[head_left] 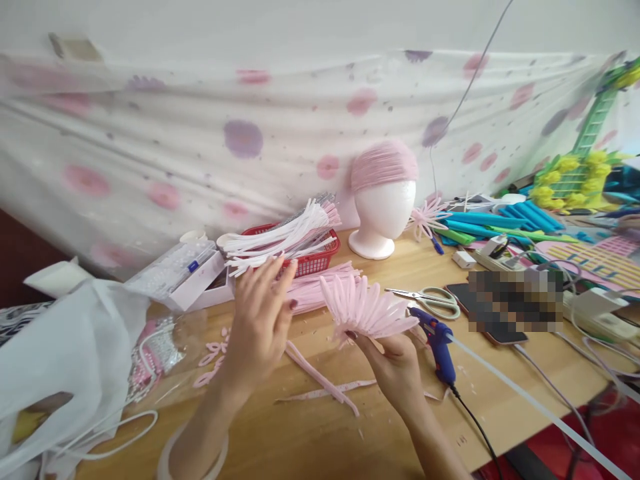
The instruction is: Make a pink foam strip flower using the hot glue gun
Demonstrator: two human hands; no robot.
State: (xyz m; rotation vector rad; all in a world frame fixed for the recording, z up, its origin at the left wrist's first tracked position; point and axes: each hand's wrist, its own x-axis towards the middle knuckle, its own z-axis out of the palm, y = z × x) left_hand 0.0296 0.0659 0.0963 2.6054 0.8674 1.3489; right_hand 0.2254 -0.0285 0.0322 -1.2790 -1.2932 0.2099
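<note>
Wooden bench (325,437) underneath, with white mannequin head (383,208) at the back and red basket (319,259) of pale stems (285,230) beside it. Holds left grip (261,327) spread in front of the basket; with right grip (397,370), pinches pink petal fan (370,310) by its base, above the bench, near blue glue gun (440,347) and scissors (423,295).

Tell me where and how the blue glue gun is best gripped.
Probably around the mid-handle of the blue glue gun, from the near side: its handle points toward the person, its nozzle away. The cord leaves the handle's base and the glue stick runs out behind, so mid-handle should clear both. The right hand, nearest, holds the pink pipe-cleaner fan.
</note>
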